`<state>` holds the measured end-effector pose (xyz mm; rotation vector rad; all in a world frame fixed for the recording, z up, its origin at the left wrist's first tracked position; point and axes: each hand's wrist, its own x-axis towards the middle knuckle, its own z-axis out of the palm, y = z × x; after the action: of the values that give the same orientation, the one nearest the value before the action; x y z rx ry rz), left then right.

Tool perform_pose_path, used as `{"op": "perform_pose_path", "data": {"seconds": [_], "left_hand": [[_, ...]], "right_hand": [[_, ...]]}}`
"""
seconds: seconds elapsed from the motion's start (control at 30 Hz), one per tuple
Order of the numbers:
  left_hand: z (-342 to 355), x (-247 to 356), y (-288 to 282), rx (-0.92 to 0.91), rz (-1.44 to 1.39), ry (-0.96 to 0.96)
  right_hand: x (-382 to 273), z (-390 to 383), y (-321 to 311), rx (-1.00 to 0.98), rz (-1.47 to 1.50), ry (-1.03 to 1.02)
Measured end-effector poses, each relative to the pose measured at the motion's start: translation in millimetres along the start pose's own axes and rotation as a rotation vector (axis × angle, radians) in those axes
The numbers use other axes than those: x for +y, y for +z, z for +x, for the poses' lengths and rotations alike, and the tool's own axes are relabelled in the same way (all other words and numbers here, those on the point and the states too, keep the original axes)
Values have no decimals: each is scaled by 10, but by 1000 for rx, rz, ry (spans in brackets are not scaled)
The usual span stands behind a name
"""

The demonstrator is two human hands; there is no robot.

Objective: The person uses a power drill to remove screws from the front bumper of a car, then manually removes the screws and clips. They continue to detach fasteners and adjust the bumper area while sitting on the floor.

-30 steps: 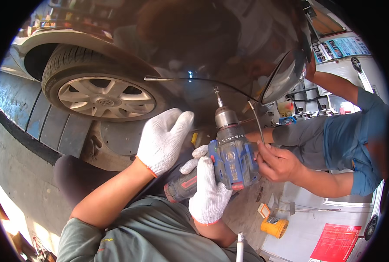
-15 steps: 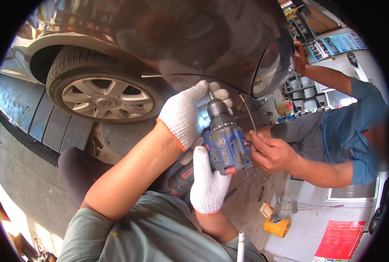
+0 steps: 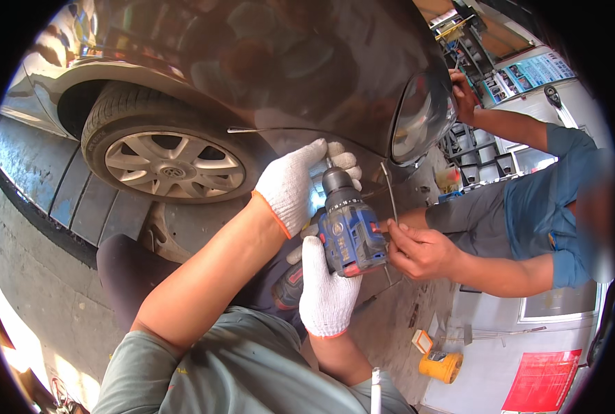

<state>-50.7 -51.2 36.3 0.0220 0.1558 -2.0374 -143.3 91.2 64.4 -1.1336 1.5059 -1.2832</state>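
Right of the wheel (image 3: 175, 165) and somewhat below it, the person holds a blue-and-black drill (image 3: 352, 238). The gloved right hand (image 3: 330, 293) is wrapped around its handle; the gloved left hand (image 3: 290, 183) is closed around the bit (image 3: 329, 163) at the nose, the fingers hiding most of it. Farther right of the wheel, a co-worker's hand (image 3: 421, 252) grips a thin metal rod (image 3: 391, 193). Well right of and below the wheel, a yellow bucket (image 3: 447, 369) holds something greyish, too small to make out, with a small white-and-orange box (image 3: 422, 341) just beside it, on the wheel's side. Far right of the wheel, roughly level with it, a black rack (image 3: 478, 148) is divided into compartments whose contents cannot be told; nearer the wheel is a reddish container (image 3: 449, 177), its inside hidden.
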Motion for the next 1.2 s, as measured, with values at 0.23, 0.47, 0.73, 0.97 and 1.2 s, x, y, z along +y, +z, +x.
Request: {"op": "perform_pose_path", "data": {"seconds": [0.23, 0.47, 0.73, 0.97, 1.2], "left_hand": [[-80, -37, 26, -20, 44, -7], [-678, -152, -150, -19, 234, -1], [-1262, 479, -1350, 232, 1890, 186], [-819, 1531, -2434, 94, 3029, -776], [-239, 1786, -3981, 45, 2963, -1060]], "right_hand": [[67, -47, -41, 16, -98, -76], [436, -448, -392, -163, -144, -197], [1100, -630, -672, -370, -172, -170], [1132, -183, -782, -653, -777, -148], [1448, 451, -117, -1141, -1286, -121]]}}
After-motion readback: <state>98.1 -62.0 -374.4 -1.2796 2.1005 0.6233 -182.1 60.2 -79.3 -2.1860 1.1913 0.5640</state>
